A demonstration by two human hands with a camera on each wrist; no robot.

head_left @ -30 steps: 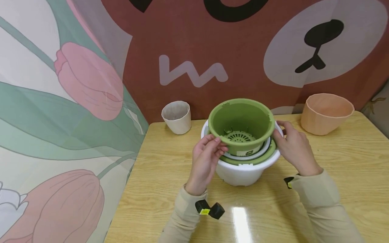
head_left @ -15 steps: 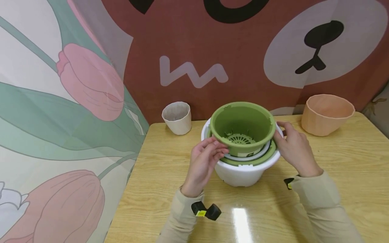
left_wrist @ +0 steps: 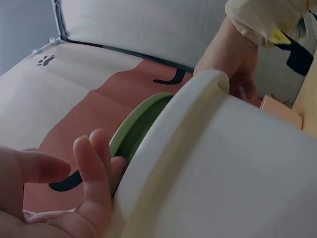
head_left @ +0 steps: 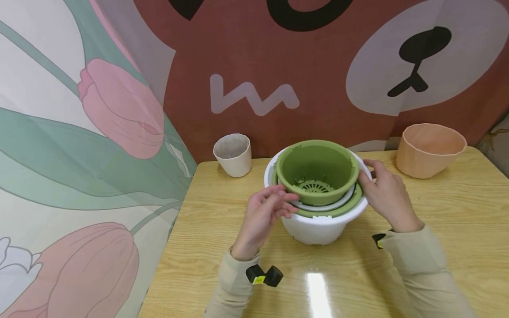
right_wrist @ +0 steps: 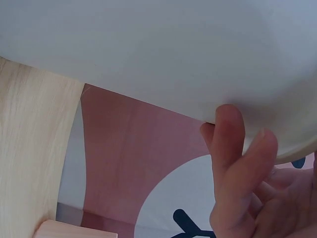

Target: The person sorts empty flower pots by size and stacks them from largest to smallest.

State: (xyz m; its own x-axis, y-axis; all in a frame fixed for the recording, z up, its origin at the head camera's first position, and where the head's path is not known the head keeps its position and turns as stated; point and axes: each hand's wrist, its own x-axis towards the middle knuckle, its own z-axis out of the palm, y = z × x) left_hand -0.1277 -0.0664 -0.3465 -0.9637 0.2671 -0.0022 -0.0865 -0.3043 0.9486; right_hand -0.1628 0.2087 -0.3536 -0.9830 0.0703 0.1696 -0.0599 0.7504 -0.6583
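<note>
Left hand (head_left: 264,212): raised at the near-left side of the stacked pots, wrist bent, fingers loosely spread and relaxed; fingertips (left_wrist: 94,163) rest against the green rim, gripping nothing.

Right hand (head_left: 383,194): fingers curled over and under the rim of the white pot (head_left: 322,225) on its right side, holding it (right-wrist view confirms fingertips under the lip).

Green pot (head_left: 316,170): nested in the white pot at the centre of the wooden table (head_left: 437,229), sitting slightly tilted above inner white and green rings.

Hidden: lower walls of the green pot; right thumb not clearly made out.
</note>
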